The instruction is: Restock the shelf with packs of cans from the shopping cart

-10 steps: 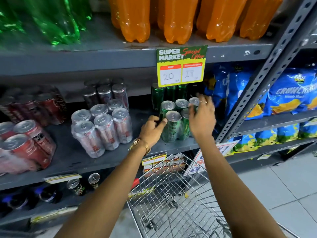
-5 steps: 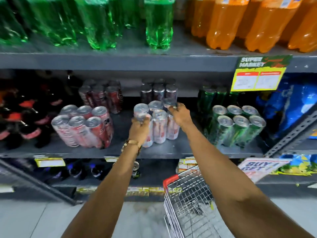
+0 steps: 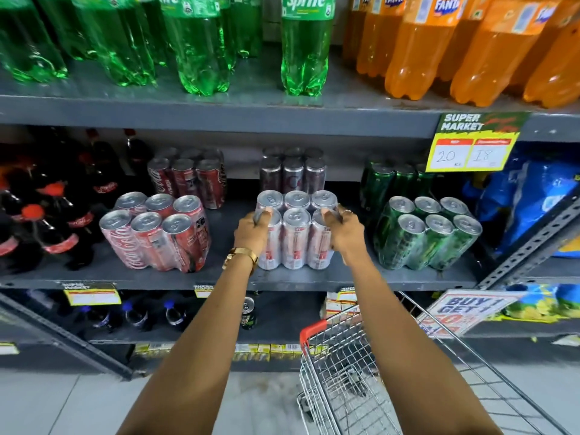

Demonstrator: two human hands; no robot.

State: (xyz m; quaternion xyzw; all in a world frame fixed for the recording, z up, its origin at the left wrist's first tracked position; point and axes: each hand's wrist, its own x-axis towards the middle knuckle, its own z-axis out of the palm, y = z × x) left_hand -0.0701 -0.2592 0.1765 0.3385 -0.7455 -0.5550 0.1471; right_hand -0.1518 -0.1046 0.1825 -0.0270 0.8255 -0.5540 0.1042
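Observation:
A shrink-wrapped pack of silver cans [image 3: 295,233] stands upright on the grey middle shelf [image 3: 282,279], near its front edge. My left hand [image 3: 252,232] grips the pack's left side and my right hand [image 3: 343,230] grips its right side. A red can pack [image 3: 157,233] stands to the left and a green can pack [image 3: 428,235] to the right, both apart from the silver one. More packs of each colour stand behind them. The wire shopping cart [image 3: 361,372] is below my right arm; no packs show in it.
Green bottles [image 3: 301,45] and orange bottles [image 3: 417,48] fill the shelf above. Dark cola bottles [image 3: 53,215] crowd the left. A yellow price sign [image 3: 470,149] hangs at the right, with blue snack bags [image 3: 518,202] and a slanted shelf upright [image 3: 533,243] beyond.
My hands left the green pack, moved left and took hold of the silver pack. The view has shifted left, and the silver pack now stands straighter and nearer the shelf's front.

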